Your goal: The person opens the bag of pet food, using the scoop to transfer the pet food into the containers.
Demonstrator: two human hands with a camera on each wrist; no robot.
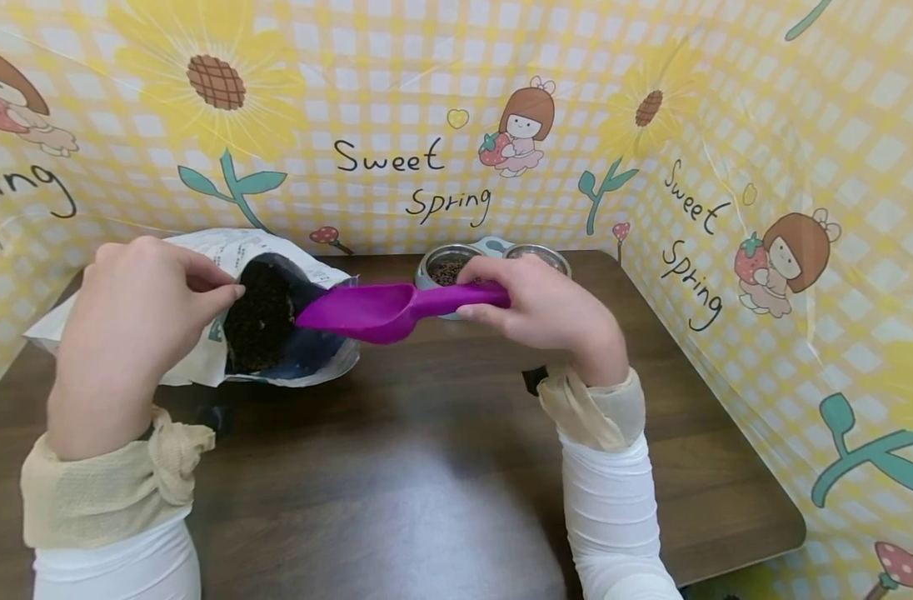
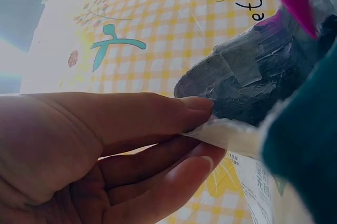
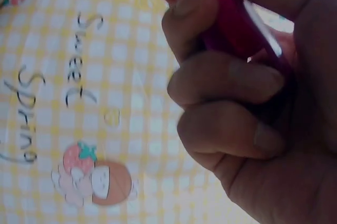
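Dark wood counter [image 1: 426,467]. Double metal pet bowl [image 1: 494,254] at back, left cup holds dark kibble. Yellow checked "Sweet Spring" backdrop [image 1: 396,100] surrounds counter.

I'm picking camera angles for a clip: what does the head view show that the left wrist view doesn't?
Only the head view shows the right hand gripping the purple scoop's handle, the twin steel bowls behind it, the brown table and the dark contents in the bag's mouth. Only the left wrist view shows the fingertips pinching the bag's white rim. Both show the left hand, the bag and the purple scoop.
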